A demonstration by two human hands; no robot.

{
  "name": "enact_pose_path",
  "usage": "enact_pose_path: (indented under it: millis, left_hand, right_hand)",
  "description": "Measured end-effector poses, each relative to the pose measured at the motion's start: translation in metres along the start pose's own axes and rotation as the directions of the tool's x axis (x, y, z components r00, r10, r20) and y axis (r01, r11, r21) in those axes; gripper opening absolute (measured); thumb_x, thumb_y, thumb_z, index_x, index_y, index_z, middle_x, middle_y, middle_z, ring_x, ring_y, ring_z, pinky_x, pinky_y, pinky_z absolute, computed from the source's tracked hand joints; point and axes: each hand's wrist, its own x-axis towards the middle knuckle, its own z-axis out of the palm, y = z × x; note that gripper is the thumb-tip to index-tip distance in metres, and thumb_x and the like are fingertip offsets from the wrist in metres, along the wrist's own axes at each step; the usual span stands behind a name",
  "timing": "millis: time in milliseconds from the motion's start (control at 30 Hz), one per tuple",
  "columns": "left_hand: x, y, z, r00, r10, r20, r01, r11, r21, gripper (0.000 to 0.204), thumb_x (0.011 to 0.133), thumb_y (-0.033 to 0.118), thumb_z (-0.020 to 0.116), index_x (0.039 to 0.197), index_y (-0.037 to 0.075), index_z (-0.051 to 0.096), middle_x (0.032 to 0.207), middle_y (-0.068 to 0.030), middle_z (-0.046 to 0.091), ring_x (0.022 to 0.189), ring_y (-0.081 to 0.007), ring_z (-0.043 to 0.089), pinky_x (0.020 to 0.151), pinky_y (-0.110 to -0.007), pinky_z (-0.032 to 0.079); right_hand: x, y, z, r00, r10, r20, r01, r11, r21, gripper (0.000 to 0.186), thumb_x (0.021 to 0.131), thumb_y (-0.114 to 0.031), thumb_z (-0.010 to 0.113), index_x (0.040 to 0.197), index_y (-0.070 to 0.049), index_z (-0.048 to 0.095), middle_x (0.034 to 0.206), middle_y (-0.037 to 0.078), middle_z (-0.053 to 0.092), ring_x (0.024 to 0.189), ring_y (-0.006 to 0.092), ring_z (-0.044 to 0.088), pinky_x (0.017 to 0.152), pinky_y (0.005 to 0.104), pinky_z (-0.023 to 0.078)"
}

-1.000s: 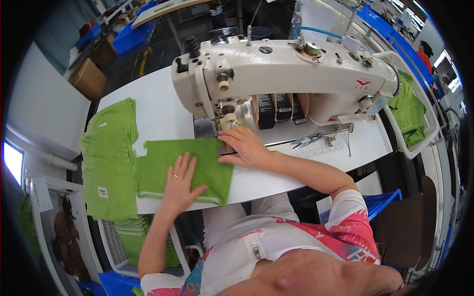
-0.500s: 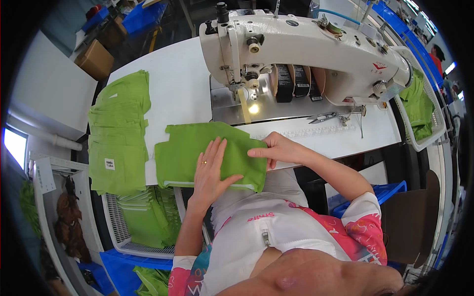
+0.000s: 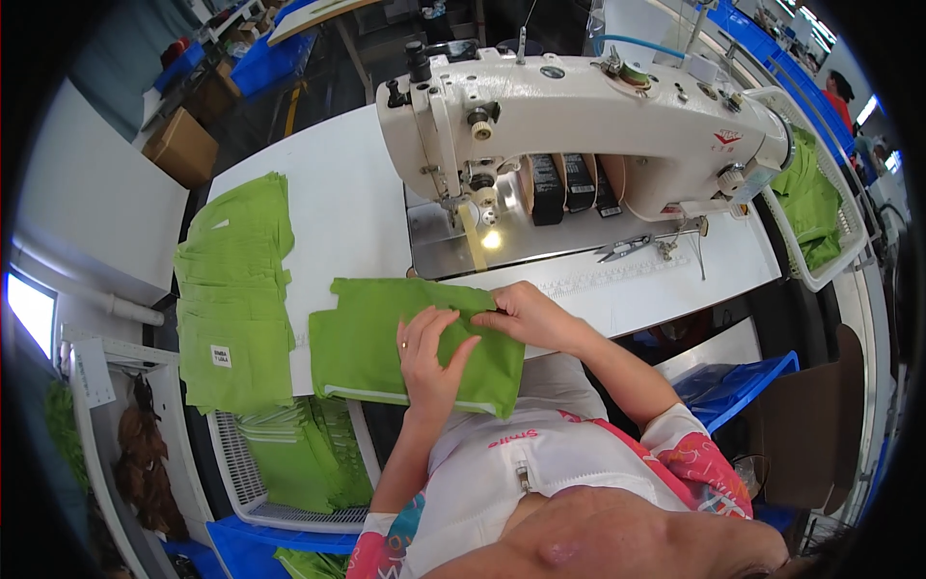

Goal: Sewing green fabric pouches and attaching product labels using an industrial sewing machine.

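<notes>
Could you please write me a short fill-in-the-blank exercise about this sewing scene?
1. A ring sits on the person's ____ hand.
2. The cloth piece touched by the right hand is coloured ____.
3. The thread snips lie to the ____ of the yellow strip in the picture.

Missing words: left; green; right.

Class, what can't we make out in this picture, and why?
Head view:
- Green cloth: underside, hidden by its upper face.
- Area beneath the left hand: covered by that hand.
- Left basket: most of its floor, under green pieces.
- Distant person: actions, too small.
</notes>
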Motion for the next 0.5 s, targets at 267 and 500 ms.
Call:
enact_pose_path:
  millis: [267, 500]
  left_hand:
    - [0.014, 0.005, -0.002, 0.99, -0.132, -0.056, 0.105, 0.931, -0.348, 0.029, 0.069, -0.004, 0.073, 0.095, 0.0, 0.06, 0.096, -0.0086, 0.062, 0.088, -0.0176, 0.058, 0.081, -0.028, 0.045]
    - [0.057, -0.011, -0.046, 0.992, 0.093, 0.086, -0.071, 0.971, -0.229, 0.026, 0.069, -0.003, 0.074, 0.092, 0.001, 0.062, 0.085, -0.0066, 0.061, 0.078, -0.0151, 0.058, 0.071, -0.027, 0.046]
  right_hand:
    - [0.011, -0.005, 0.034, 0.976, 0.216, -0.005, -0.132, 0.616, 0.777, 0.019, 0.083, -0.021, 0.07, 0.076, -0.006, 0.061, 0.07, -0.003, 0.06, 0.062, 0.0015, 0.05, 0.053, 0.0186, 0.038]
    - [0.016, -0.025, -0.015, 0.979, 0.205, -0.011, -0.15, 0.749, 0.646, 0.017, 0.083, -0.02, 0.071, 0.077, -0.007, 0.061, 0.072, -0.002, 0.062, 0.061, 0.0029, 0.053, 0.054, 0.0199, 0.041]
